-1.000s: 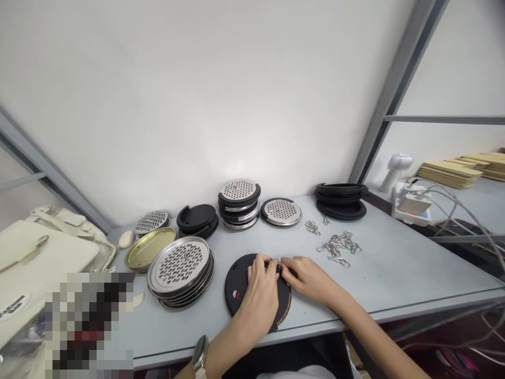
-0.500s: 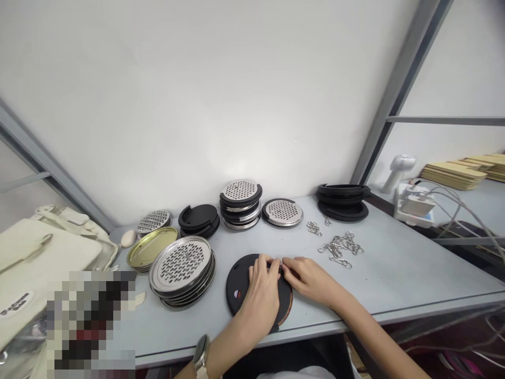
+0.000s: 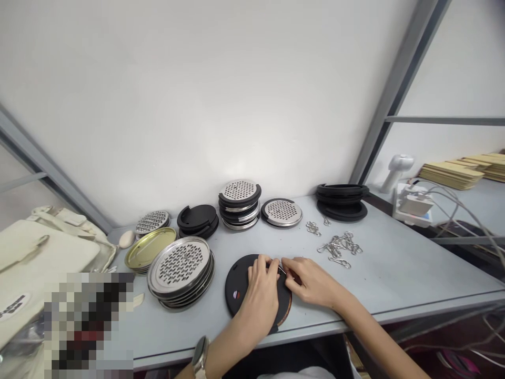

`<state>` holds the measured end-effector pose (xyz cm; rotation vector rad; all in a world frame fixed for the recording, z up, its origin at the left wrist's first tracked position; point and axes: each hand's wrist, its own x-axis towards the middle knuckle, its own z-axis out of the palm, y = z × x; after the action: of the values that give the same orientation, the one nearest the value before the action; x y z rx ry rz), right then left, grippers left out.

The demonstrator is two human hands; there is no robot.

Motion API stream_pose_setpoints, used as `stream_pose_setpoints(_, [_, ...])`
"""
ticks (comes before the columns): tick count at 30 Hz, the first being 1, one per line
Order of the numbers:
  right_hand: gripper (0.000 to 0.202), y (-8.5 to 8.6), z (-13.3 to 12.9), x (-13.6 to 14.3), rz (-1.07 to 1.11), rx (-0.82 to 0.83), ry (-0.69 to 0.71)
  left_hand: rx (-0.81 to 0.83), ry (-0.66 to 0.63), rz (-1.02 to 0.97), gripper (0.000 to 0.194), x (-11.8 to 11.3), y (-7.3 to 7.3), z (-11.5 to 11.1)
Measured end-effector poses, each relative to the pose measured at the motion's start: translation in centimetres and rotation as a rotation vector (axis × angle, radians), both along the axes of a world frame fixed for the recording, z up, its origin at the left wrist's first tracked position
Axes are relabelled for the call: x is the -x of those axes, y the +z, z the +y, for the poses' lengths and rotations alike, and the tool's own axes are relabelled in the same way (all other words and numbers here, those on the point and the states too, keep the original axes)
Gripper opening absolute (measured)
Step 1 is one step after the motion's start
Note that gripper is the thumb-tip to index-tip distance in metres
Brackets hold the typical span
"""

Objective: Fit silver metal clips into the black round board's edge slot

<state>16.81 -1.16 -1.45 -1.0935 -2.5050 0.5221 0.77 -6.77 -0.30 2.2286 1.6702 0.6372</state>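
Observation:
A black round grater holder (image 3: 236,279) with a small logo lies flat near the table's front edge. My left hand (image 3: 261,289) rests on top of it, fingers curled and pressed down near its upper right rim. At that rim the fingertips of my right hand (image 3: 310,279) are pinched together on a thin, shiny wire clip (image 3: 281,270), mostly hidden by the fingers. More wire clips (image 3: 341,246) lie loose on the table to the right, with a smaller group of clips (image 3: 313,228) behind them.
Left of the holder stands a stack of metal grater discs (image 3: 185,266), with gold-coloured lids (image 3: 152,248) behind. Along the wall are black holders (image 3: 198,218), a stack of holders with graters (image 3: 240,202), a single grater (image 3: 282,212) and more black rings (image 3: 341,202). A cream bag (image 3: 51,247) sits left.
My right fingertips have shifted slightly at the holder's rim, and a thin metal edge shows more clearly there. My left hand stays in place on the holder.

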Motion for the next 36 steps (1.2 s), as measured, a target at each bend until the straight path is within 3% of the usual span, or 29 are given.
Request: stream_pose_setpoints(36, [0.02, -0.51, 0.32, 0.18, -0.02, -0.031, -0.002, -0.044, 0.006, 0.027, 0.034, -0.1, -0.47, 0.17])
